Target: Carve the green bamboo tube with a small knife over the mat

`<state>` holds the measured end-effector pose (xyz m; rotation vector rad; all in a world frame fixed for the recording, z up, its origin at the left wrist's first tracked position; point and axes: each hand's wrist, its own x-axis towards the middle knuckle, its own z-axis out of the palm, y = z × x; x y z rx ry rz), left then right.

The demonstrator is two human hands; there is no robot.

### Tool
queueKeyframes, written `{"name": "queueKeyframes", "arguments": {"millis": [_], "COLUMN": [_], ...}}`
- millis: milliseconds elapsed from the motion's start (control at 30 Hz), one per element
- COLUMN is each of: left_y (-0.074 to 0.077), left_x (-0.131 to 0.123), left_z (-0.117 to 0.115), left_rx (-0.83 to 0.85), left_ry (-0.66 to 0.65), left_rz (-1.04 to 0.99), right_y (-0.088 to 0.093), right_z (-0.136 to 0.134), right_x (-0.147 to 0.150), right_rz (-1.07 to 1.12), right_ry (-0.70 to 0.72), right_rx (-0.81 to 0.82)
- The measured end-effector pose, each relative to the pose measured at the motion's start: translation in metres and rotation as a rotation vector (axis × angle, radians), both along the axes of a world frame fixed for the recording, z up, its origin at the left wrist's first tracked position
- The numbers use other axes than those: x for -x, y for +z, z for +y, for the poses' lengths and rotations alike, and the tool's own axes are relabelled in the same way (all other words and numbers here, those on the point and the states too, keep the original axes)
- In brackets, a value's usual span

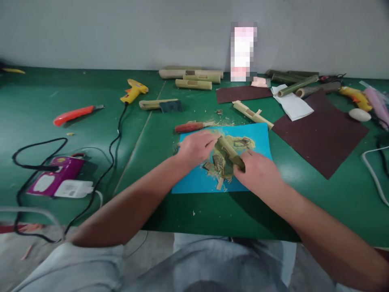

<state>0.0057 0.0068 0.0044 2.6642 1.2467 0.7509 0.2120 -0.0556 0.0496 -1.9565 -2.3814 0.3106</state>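
My left hand (197, 147) is closed around the far end of a short bamboo tube (228, 149). At the tube's near end my right hand (260, 172) has its fingers wrapped round it. A dark patch shows by the right fingers; whether it is the hollow end or a scrap of sandpaper I cannot tell. The tube is held slanted over a blue sheet (258, 136), which carries sawdust and bamboo chips (218, 164). Just beyond the left hand lies a red-handled chisel-like tool (190, 127), its tip among shavings.
Cut bamboo pieces (193, 84) line the back. Brown sandpaper sheets (322, 134) and white paper (293, 103) lie right. A yellow glue gun (133, 92), a red cutter knife (75, 115) and a purple power strip (57, 176) with cables occupy the left.
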Motion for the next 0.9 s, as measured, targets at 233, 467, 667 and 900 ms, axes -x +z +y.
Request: {"name": "queueKeyframes", "arguments": {"millis": [233,467,667,900], "left_y": [0.0016,0.0000,-0.0006,-0.0013], "left_x": [-0.0005,-0.0002,-0.0006,-0.0021], "left_z": [-0.0004,-0.0026,-0.0035,-0.0015], "left_rx": [0.044,0.040,0.038,0.016], "left_ry": [-0.023,-0.148,-0.183,-0.086], "left_rz": [0.006,0.057,0.068,-0.001], "right_y": [0.0007,0.0009,0.0001,0.0031], "right_z": [0.0004,0.0000,0.0004,-0.0002], "right_x": [0.0002,-0.0001,0.0003,0.0014], "right_rz": [-0.003,-0.006,-0.010,-0.034], "right_ry": [-0.002,0.007,0.012,0.003], "right_rx": [0.003,-0.008,-0.013,0.010]}}
